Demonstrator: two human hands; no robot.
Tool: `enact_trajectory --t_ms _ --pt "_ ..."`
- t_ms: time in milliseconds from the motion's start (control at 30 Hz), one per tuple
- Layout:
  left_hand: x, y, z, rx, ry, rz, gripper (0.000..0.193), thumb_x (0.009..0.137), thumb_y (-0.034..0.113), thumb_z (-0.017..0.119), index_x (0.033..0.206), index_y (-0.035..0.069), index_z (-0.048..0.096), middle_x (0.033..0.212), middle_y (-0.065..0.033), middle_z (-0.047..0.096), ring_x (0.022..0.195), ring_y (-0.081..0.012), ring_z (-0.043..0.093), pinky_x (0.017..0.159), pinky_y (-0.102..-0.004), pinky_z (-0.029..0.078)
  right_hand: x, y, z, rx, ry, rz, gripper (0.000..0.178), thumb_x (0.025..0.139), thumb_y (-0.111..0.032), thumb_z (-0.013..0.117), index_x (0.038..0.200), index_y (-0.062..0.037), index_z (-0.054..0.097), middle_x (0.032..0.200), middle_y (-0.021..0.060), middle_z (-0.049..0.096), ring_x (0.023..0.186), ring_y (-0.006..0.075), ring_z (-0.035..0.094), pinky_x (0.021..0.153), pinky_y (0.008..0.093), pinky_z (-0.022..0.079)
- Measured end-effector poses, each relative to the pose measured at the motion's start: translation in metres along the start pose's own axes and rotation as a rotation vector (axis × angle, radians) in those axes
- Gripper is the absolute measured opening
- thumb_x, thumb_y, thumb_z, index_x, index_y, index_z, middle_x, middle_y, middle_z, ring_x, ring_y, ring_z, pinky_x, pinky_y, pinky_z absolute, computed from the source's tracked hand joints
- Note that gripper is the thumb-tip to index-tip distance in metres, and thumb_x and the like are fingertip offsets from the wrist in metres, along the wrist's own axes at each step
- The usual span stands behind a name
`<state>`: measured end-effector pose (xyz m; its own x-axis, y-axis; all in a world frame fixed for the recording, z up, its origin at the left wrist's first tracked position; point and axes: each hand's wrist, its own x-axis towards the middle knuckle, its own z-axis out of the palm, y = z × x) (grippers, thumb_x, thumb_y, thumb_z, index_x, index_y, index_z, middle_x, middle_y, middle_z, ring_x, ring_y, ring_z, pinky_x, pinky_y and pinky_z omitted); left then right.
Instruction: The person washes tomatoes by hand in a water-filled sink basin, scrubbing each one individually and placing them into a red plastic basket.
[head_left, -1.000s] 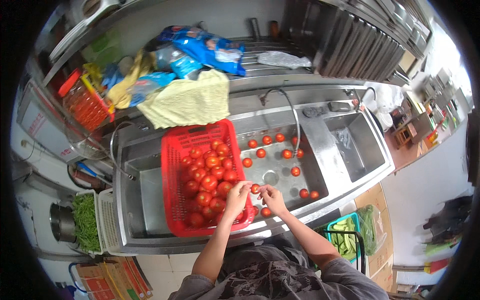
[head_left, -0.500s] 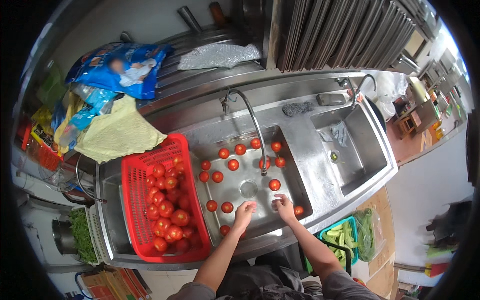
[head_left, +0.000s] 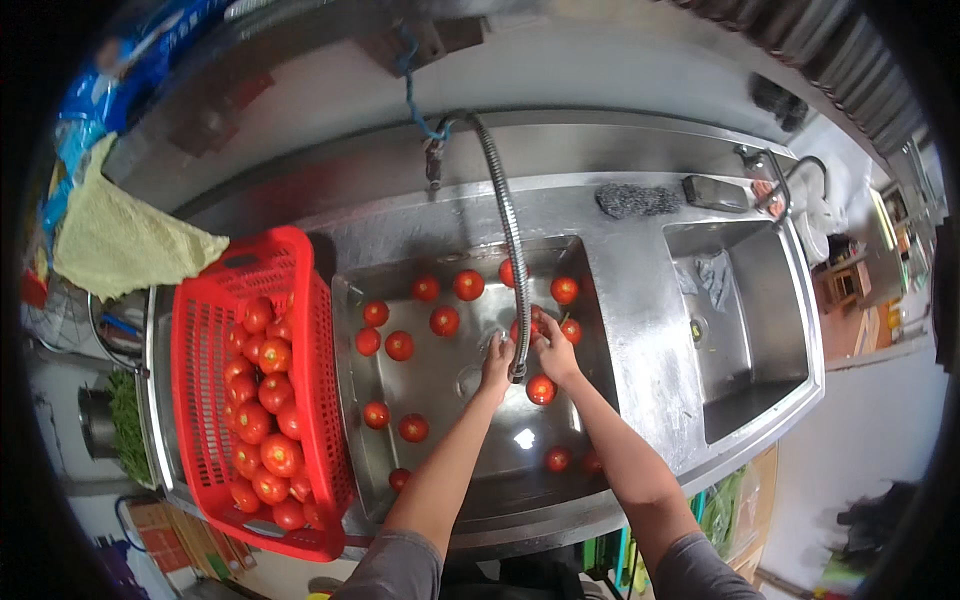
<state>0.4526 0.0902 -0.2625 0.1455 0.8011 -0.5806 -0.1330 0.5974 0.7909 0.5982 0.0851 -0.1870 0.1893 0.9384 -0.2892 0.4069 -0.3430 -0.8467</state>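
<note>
My left hand (head_left: 496,368) is over the middle sink basin (head_left: 460,495), its fingers stretched forward and apart, with nothing seen in them. To its right, my right hand (head_left: 554,352) has its fingers curled against a red tomato (head_left: 534,315). The flexible metal faucet hose (head_left: 503,200) passes in front and partly hides that tomato and some fingertips. Just below the right hand lies another tomato (head_left: 541,389). Several more tomatoes, such as one at the back (head_left: 468,285), are spread about the basin in what looks like water.
A red plastic basket (head_left: 320,400) full of tomatoes stands left of the basin. A smaller sink (head_left: 740,350) with a grey cloth (head_left: 713,278) is on the right. A dark scouring pad (head_left: 637,200) lies on the back ledge. A pale yellow cloth (head_left: 120,235) hangs at far left.
Both hands have moved forward, deeper over the basin, and my right hand has come onto a tomato near the hose. The view has shifted, bringing the sink closer.
</note>
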Motion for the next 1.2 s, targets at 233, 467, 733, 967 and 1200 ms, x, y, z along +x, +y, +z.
enact_trajectory --t_ms 233,467,733,967,1200 --pt "0.015 0.000 0.009 -0.028 -0.078 0.017 0.064 0.095 0.044 0.056 0.142 0.003 0.039 0.134 -0.0139 0.052 0.118 -0.0205 0.054 0.099 -0.0297 0.042 0.020 0.035 0.035 0.296 0.043 0.239 0.038 0.094 -0.020 0.060 0.127 -0.0030 0.052 0.111 0.0149 0.066 0.094 0.0204 0.064 0.084 0.0329 0.051" --pt "-0.021 -0.067 -0.035 0.313 0.095 0.050 0.063 0.092 0.051 0.056 0.127 0.000 0.053 0.114 -0.0184 0.064 0.106 -0.0278 0.062 0.086 -0.0374 0.049 -0.034 0.040 0.052 -0.207 -0.209 0.158 0.032 0.091 -0.025 0.056 0.111 -0.0017 0.062 0.092 0.0211 0.068 0.091 0.0339 0.067 0.079 0.0390 0.050" --pt "-0.120 -0.063 -0.063 0.467 0.034 -0.173 0.035 0.091 0.026 0.057 0.116 0.002 0.057 0.104 -0.0128 0.064 0.098 -0.0246 0.063 0.083 -0.0383 0.050 -0.114 0.112 0.097 -0.009 -0.431 0.245 0.039 0.094 -0.022 0.055 0.124 0.0030 0.056 0.093 0.0074 0.067 0.076 0.0128 0.062 0.066 0.0274 0.051" --pt "-0.202 0.017 -0.072 0.068 -0.072 -0.222 0.039 0.097 0.040 0.047 0.124 0.013 0.050 0.095 -0.0081 0.063 0.086 -0.0188 0.065 0.063 -0.0299 0.055 -0.183 -0.051 0.047 0.169 -0.228 0.163 0.035 0.096 -0.033 0.051 0.107 -0.0010 0.058 0.076 0.0095 0.066 0.057 0.0148 0.061 0.054 0.0310 0.050" --pt "-0.289 0.151 -0.050 0.441 -0.078 0.248 0.043 0.101 0.045 0.035 0.122 0.010 0.049 0.111 -0.0182 0.063 0.107 -0.0372 0.060 0.090 -0.0409 0.045 -0.226 -0.166 0.013 0.170 -0.150 0.058 0.046 0.101 -0.044 0.028 0.116 -0.0065 0.049 0.067 0.0194 0.058 0.060 0.0308 0.061 0.059 0.0429 0.048"
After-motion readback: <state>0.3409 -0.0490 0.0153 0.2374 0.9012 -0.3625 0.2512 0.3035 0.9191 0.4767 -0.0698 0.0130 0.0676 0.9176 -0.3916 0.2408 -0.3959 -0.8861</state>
